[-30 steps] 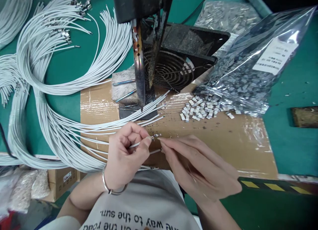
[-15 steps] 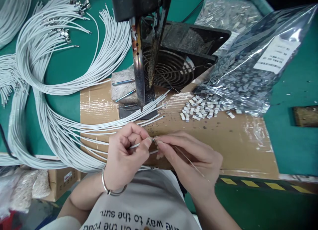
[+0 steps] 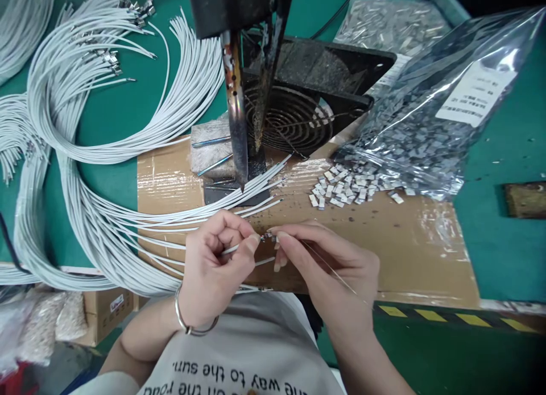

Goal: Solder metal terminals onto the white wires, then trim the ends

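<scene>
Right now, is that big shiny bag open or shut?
The bag is open: little metal pieces lie spilled from its mouth onto the cardboard.

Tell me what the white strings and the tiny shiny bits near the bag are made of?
The white wires look like metal cores in a smooth, matte plastic coating: they bend in soft loops, and bare silvery tips show. The tiny bits look like shiny metal: flat, silver-grey, glinting. The left hand pinches one wire; the right hand seems to hold one bit.
</scene>
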The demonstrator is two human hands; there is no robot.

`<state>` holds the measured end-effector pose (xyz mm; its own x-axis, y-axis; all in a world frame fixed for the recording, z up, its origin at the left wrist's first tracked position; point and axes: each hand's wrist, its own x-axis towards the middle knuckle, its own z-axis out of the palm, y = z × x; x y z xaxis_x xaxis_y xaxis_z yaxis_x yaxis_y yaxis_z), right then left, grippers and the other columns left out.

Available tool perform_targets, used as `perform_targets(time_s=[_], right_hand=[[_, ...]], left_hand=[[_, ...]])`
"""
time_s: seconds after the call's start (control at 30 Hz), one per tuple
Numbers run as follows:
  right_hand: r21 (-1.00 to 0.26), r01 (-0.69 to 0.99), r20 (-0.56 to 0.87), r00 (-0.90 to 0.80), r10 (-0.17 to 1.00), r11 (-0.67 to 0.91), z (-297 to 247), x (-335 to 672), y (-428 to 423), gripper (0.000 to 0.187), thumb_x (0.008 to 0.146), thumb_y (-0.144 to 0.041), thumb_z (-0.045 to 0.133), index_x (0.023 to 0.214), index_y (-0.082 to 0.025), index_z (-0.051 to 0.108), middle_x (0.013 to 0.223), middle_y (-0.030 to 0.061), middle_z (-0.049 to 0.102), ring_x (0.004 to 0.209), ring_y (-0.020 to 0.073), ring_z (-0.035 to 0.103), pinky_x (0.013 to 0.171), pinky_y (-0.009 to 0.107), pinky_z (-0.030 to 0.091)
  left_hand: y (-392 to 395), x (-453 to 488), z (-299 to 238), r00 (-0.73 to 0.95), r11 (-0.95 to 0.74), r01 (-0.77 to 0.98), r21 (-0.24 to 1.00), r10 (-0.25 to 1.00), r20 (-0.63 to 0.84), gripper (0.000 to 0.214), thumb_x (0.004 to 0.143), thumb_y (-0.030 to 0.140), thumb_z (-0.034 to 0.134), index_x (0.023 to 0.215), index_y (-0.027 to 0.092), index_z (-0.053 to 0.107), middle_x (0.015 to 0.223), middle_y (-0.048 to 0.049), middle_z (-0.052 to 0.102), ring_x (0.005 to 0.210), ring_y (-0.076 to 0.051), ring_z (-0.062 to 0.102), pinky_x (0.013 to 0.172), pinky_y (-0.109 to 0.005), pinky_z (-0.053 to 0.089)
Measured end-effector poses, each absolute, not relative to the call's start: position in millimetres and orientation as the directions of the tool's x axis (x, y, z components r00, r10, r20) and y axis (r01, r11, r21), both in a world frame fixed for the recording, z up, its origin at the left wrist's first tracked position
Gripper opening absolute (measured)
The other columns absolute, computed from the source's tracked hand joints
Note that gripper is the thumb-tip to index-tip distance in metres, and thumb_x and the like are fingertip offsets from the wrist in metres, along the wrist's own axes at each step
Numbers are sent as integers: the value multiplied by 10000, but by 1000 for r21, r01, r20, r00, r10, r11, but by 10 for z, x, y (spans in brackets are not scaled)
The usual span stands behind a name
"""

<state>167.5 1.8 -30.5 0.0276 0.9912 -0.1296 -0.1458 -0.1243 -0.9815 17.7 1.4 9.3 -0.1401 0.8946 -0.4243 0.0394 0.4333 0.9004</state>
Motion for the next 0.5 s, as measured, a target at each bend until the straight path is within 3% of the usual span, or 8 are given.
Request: perform_targets(time_s=[0.23,0.4,0.5], right_hand=[[-961,-179,-227,64,972,-213,-304,1652,43,112,867,-146,793,848,-255,812,648,-51,722,505,72,651,520,160,562],[-962,-203,-205,88,975,-184,-304,1659,56,113,872,-143,793,858,-253,819,727,-29,749,521,78,651,517,181,572],[-965,-207,-181,96,979,-159,-298,1654,69,137,878,-133,787,870,-264,823,742,-30,742,547,76,647,530,180,566]], left_hand=[[31,177,88,-166,459,45,887,879,-446,134,852,199,727,751,175,643,492,95,426,438,-44,253,418,-180,198],[92,164,111,-117,452,52,891,888,-444,90,825,179,747,779,171,670,595,29,592,488,-61,392,451,-189,277],[110,144,133,-111,448,92,889,892,-438,80,815,177,750,771,172,684,628,19,586,493,-59,341,450,-208,246]])
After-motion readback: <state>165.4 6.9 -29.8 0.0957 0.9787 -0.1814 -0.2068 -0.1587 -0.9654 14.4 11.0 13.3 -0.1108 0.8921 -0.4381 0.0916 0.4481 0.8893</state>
